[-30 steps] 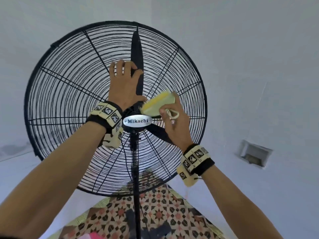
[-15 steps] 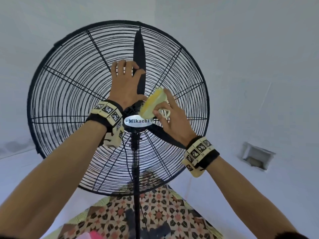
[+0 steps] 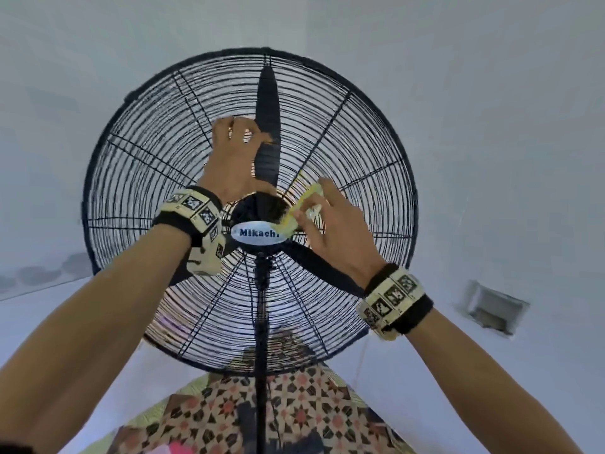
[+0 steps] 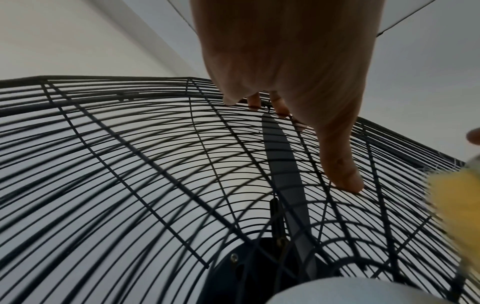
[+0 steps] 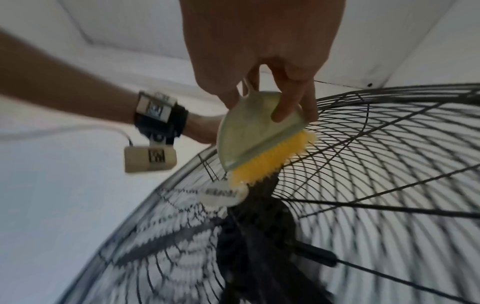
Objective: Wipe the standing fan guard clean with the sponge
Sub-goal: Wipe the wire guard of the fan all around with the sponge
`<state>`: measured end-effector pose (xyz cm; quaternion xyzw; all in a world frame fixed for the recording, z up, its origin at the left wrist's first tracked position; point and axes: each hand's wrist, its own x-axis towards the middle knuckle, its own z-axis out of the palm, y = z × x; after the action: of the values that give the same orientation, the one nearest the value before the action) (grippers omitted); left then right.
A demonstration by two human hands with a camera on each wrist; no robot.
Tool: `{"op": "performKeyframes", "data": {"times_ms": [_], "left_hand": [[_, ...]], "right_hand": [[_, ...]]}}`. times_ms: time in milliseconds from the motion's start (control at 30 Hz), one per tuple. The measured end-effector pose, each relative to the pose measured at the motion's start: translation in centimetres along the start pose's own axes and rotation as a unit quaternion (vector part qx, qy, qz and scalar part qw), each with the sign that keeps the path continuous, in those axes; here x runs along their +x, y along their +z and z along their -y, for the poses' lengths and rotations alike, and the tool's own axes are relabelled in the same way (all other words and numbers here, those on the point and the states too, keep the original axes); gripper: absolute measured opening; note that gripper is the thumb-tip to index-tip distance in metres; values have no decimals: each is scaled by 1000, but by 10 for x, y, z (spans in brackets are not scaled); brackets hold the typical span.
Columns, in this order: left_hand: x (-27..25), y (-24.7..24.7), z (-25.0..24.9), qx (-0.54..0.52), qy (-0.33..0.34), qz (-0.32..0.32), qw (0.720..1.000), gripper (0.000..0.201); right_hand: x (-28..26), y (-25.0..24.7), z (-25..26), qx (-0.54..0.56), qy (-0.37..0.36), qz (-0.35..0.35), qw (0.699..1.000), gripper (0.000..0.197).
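The black wire fan guard (image 3: 137,191) fills the head view, with a silver "Mikachi" badge (image 3: 258,233) at its hub. My left hand (image 3: 237,158) lies on the guard above the hub, fingertips and thumb (image 4: 345,181) pressing the wires (image 4: 155,164). My right hand (image 3: 334,234) pinches a yellow sponge (image 3: 301,204) with a pale top. In the right wrist view the sponge (image 5: 259,139) stands on edge, its yellow face against the guard (image 5: 389,154) just right of the badge. Fingers (image 5: 283,107) wrap its pale back.
A dark fan blade (image 3: 267,126) stands upright behind the wires. The black pole (image 3: 262,371) runs down to a patterned cloth (image 3: 311,417) below. White walls surround the fan, with a small recess (image 3: 494,309) at the right.
My right hand has turned the sponge from flat onto its edge and slid it down-left toward the hub badge. The left hand has stayed in place on the guard.
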<state>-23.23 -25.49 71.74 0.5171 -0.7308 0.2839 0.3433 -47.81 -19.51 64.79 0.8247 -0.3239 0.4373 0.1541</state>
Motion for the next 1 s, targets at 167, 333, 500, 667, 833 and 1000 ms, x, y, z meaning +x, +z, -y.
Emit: {"op": "performKeyframes", "data": {"times_ms": [167, 333, 500, 667, 833, 1000], "left_hand": [[-1, -1, -1, -1, 5, -4, 1000, 100], [0, -4, -6, -9, -7, 5, 1000, 101], [-1, -2, -9, -2, -2, 0, 1000, 101], [-2, -5, -8, 6, -7, 2, 1000, 100], [-3, -5, -11, 16, 9, -9, 1000, 104], [-4, -11, -9, 47, 4, 10, 999, 102]], "right_hand": [[26, -2, 2, 27, -12, -18, 999, 24], [21, -13, -12, -56, 7, 45, 997, 33], [34, -22, -4, 13, 2, 3, 1000, 27], [27, -21, -10, -50, 19, 53, 997, 28], [36, -21, -1, -5, 2, 15, 1000, 24], [21, -30, -16, -50, 37, 75, 995, 31]]}}
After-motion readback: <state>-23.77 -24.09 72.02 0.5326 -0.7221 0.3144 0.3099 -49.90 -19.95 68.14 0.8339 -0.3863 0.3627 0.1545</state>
